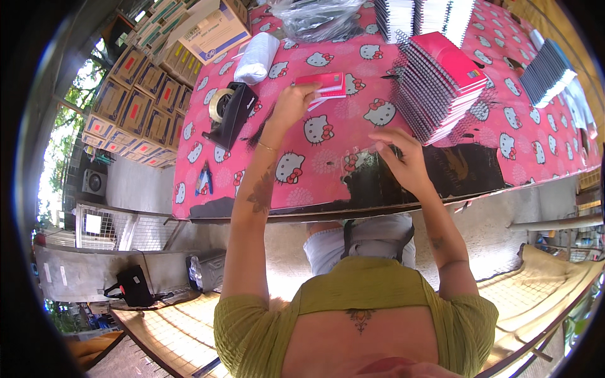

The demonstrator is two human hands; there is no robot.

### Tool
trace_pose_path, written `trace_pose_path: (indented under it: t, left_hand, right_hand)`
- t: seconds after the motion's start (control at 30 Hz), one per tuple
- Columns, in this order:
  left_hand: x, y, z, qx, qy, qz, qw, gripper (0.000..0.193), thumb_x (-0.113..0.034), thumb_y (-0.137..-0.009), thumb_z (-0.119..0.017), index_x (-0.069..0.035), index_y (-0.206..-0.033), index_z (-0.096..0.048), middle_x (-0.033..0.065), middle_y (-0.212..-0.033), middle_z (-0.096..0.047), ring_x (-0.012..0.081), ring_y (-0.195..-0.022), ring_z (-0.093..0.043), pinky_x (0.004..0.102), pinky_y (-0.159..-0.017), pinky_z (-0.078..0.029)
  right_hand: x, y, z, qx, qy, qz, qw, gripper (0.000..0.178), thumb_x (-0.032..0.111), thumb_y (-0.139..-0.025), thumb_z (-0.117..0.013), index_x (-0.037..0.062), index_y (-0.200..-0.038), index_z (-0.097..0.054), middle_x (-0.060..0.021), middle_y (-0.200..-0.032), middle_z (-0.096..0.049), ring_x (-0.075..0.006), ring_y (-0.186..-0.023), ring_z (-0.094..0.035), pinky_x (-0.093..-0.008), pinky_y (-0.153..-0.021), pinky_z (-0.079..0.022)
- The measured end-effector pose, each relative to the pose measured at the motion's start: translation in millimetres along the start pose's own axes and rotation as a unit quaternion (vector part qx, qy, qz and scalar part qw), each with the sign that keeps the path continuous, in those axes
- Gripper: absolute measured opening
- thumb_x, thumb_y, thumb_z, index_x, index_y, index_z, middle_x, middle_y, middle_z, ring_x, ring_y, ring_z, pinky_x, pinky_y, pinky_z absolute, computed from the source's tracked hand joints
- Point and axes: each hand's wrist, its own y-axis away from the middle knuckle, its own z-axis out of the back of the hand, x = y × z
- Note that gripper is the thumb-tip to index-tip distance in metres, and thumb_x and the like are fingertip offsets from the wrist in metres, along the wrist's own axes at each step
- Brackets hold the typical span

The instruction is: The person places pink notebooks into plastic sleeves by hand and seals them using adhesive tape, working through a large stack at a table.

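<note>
A small red notebook [333,80] lies at the middle of the table, with a second pink-edged one partly under it. My left hand [296,104] reaches over it, its fingers closed on the near left part of the cover. Nearer to me, my right hand [402,156] hovers over the table's front part, thumb and fingers apart and nothing in them. Just right of it stands a tall stack of red spiral-bound notebooks [435,88], its black coils facing left. A black tape dispenser [236,116] with a tape roll sits left of my left forearm.
A pink tablecloth [324,164] with cartoon cats covers the table, torn to black at the front edge. Around it lie a white roll [257,57], clear plastic wrap [318,19], a blue-handled cutter [203,181] and dark spiral notebooks [547,72]. Cartons [135,94] are stacked beyond the left side.
</note>
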Motion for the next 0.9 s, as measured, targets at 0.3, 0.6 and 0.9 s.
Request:
trace_pose_path:
  t: [0.3,0.6,0.9]
  left_hand:
    - [-110.9,85.7,-23.7,0.001,-0.055,-0.170,0.984,0.017,-0.007,-0.082,-0.065,-0.005,-0.099,-0.067,0.0148,-0.092,-0.069,0.0339,-0.085,-0.065,0.0474,-0.078,-0.049]
    - [49.5,113.2,18.0,-0.113,-0.305,0.085,0.942,0.017,-0.012,-0.090,-0.065,-0.001,-0.102,-0.068,0.0178,-0.094,-0.066,0.0368,-0.082,-0.065,0.0453,-0.070,-0.054]
    - [-77.2,112.6,25.5,-0.098,-0.021,0.120,0.988,0.029,-0.007,-0.091,-0.063,-0.003,-0.120,-0.065,0.0136,-0.090,-0.065,0.0277,-0.067,-0.062,0.0358,-0.058,-0.050]
  right_hand:
    - [-38.6,23.1,-27.6,-0.021,0.036,-0.079,0.996,0.049,0.004,-0.081,-0.077,0.0029,-0.126,-0.058,-0.0140,-0.106,-0.067,-0.0245,-0.095,-0.066,-0.0308,-0.084,-0.051]
    - [-50.9,29.7,-44.8,0.010,-0.130,-0.174,0.976,0.037,0.005,-0.086,-0.075,0.0011,-0.121,-0.062,-0.0099,-0.107,-0.067,-0.0136,-0.096,-0.062,-0.0269,-0.083,-0.050]
    - [-45.1,28.4,-37.9,0.065,-0.116,-0.183,0.974,0.030,0.004,-0.090,-0.068,0.0001,-0.120,-0.067,-0.0097,-0.103,-0.073,-0.0103,-0.090,-0.064,-0.0275,-0.084,-0.051]
